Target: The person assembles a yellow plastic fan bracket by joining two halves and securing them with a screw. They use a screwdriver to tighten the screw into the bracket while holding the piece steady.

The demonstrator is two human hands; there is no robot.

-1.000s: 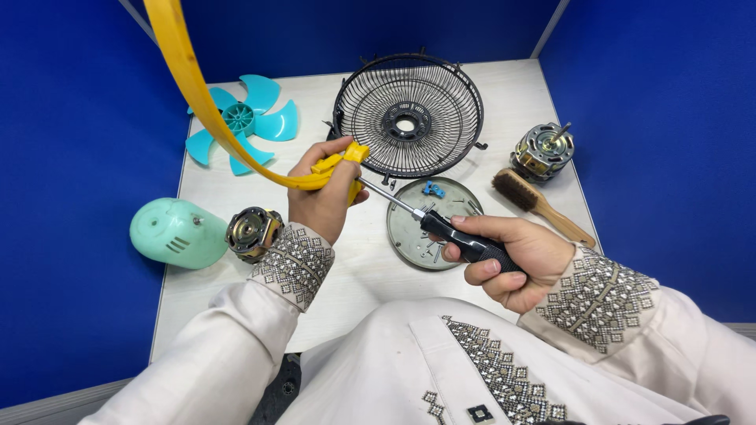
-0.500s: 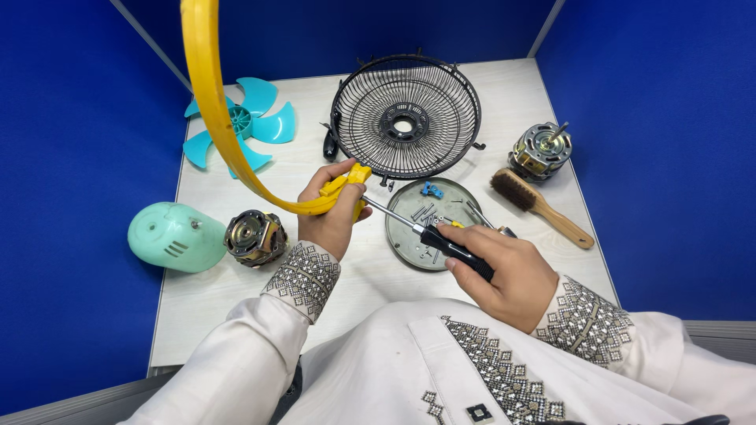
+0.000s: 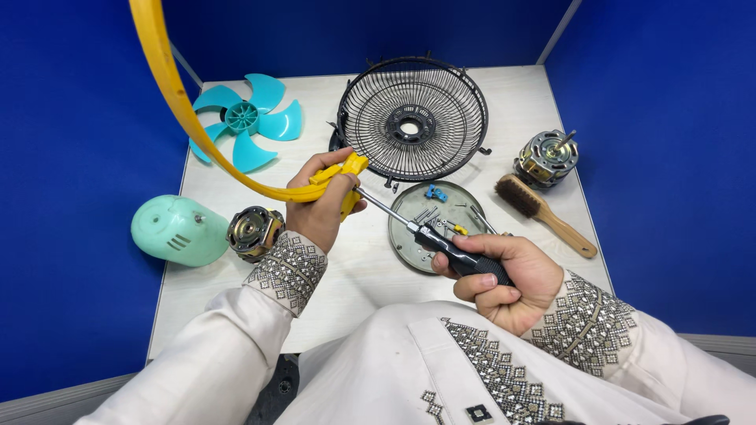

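At the centre of the head view, the left hand (image 3: pixel 319 208) grips the clasp end of a yellow ring (image 3: pixel 169 86) that arcs to the upper left, while the right hand (image 3: pixel 504 279) at lower right clasps a black-handled screwdriver (image 3: pixel 441 245), its tip touching the clasp, above the white surface (image 3: pixel 362 275).

Two hands are seen: the left hand (image 3: pixel 321 206) at the centre and the right hand (image 3: pixel 504 279) at four o'clock. One yellow ring (image 3: pixel 169 86) is counted at ten o'clock, and one screwdriver (image 3: pixel 441 242) just right of centre. One black wire grille (image 3: pixel 413 118) is counted at twelve o'clock, one teal fan blade (image 3: pixel 246 120) at eleven. Two bare motors are counted: one motor (image 3: pixel 546 157) at two o'clock, another motor (image 3: pixel 253 232) at nine. One mint housing (image 3: pixel 178 230), one brush (image 3: pixel 543 212) and one round grey plate (image 3: pixel 409 236) of small screws, too small to be counted, are seen.
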